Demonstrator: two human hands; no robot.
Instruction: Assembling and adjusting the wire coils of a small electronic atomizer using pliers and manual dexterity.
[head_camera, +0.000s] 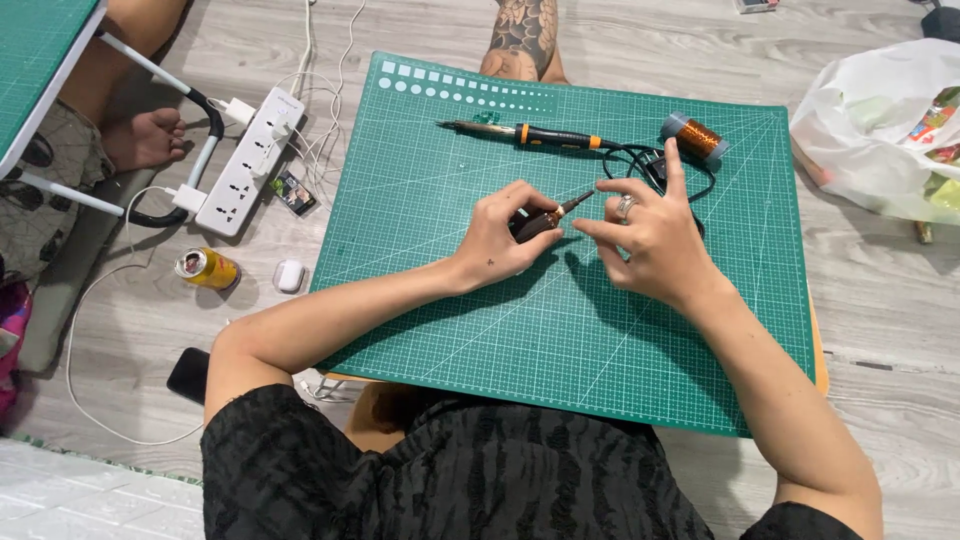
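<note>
My left hand (503, 235) grips a small pair of pliers (556, 214) with dark handles over the green cutting mat (560, 330); the jaws point right. My right hand (650, 235), a ring on one finger, hovers just right of the jaws with its fingers spread, thumb and forefinger pinched near the tip. Whether something thin is held there I cannot tell. A soldering iron (530, 133) with black and orange grip lies at the mat's far side, its black cord curling behind my right hand. A spool of copper wire (693, 136) sits by it.
A white power strip (250, 160) with plugged chargers lies on the wooden floor left of the mat, with a yellow can (207, 268), a white earbud case (289, 276) and a dark phone (188, 374). A white plastic bag (880, 130) sits right. Another person's foot (145, 138) rests at upper left.
</note>
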